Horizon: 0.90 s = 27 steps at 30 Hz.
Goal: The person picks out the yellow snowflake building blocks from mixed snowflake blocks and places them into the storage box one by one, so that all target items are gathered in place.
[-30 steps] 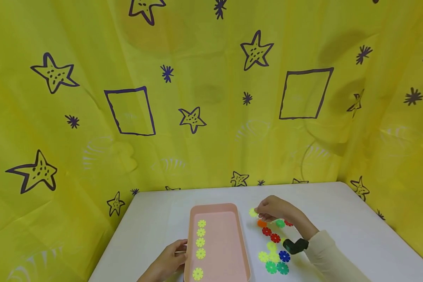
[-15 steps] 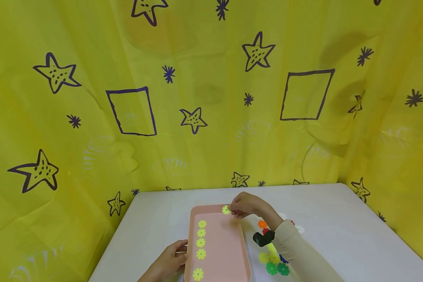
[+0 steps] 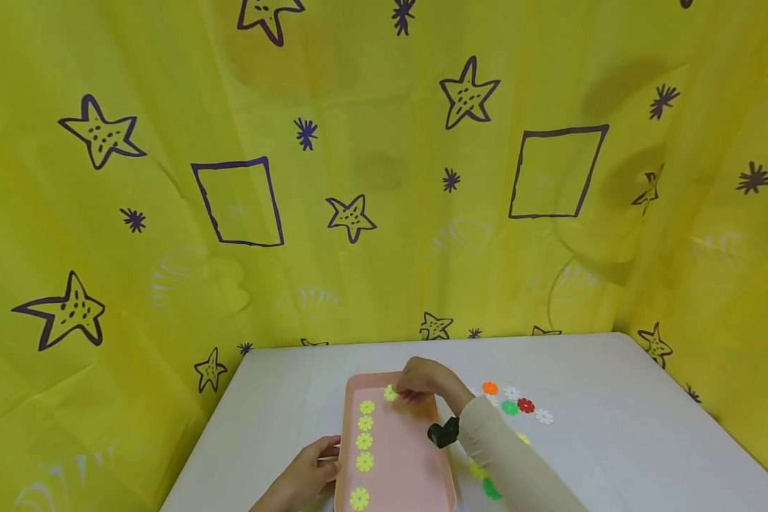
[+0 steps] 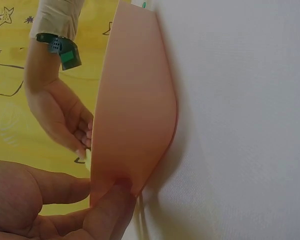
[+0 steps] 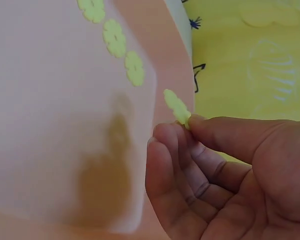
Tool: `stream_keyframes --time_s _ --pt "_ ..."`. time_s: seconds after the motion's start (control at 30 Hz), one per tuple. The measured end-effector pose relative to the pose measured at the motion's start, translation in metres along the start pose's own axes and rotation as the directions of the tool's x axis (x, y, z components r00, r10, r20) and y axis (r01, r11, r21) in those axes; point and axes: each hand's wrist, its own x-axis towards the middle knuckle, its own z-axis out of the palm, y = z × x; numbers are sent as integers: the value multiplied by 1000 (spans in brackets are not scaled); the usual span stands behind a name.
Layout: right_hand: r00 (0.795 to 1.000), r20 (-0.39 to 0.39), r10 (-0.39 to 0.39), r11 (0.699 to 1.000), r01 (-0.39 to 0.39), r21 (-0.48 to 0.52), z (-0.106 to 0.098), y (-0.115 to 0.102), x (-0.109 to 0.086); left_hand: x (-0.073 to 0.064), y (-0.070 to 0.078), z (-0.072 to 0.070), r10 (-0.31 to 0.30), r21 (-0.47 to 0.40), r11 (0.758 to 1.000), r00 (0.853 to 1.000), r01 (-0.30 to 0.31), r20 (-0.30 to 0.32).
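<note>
Across swings the right hand (image 3: 420, 379), yellow disc (image 3: 390, 392) pinched, from the far right corner to over the tray (image 3: 402, 459), closer to the row of five (image 3: 364, 441) but not yet laid down, while the left hand (image 3: 306, 471) grips the tray's side.

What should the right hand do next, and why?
Probably lower the pinched yellow disc into the pink tray, by the far end of the row of yellow discs: the right hand holds it above the tray floor, near that end.

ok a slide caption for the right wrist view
Right hand pinches a yellow flower-shaped disc above a pink tray, three similar discs in view.
</note>
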Motion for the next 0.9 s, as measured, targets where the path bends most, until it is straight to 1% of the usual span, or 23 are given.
stream_keyframes --time_s 0.23,0.33,0.43,0.57,0.67,0.77,0.83,0.9 --pt "994 -8 105 992 -105 -64 15 -4 11 0 1 1 -1 8 1000 1000 1 -8" --pt "991 -5 134 986 -134 -100 19 -2 16 0 1 1 -2 5 1000 1000 2 -7" --pt "989 0 149 981 -148 -124 24 -1 18 0 1 1 6 -3 1000 1000 -6 -3" --pt "989 -39 140 977 -145 -155 30 2 22 -1 1 1 17 2 1000 1000 -17 -3" --pt "987 -89 133 957 -151 -248 34 2 24 -1 2 1 13 6 1000 1000 -13 -7" --pt "985 -120 123 924 -158 -349 36 1 25 -1 3 2 7 6 1000 1000 -7 -11" --pt "984 -133 121 908 -163 -385 38 1 25 -1 3 3 6 6 1000 1000 -6 -12" --pt "983 -144 114 903 -163 -398 39 0 25 -1 3 3 6 8 1000 1000 -6 -13"
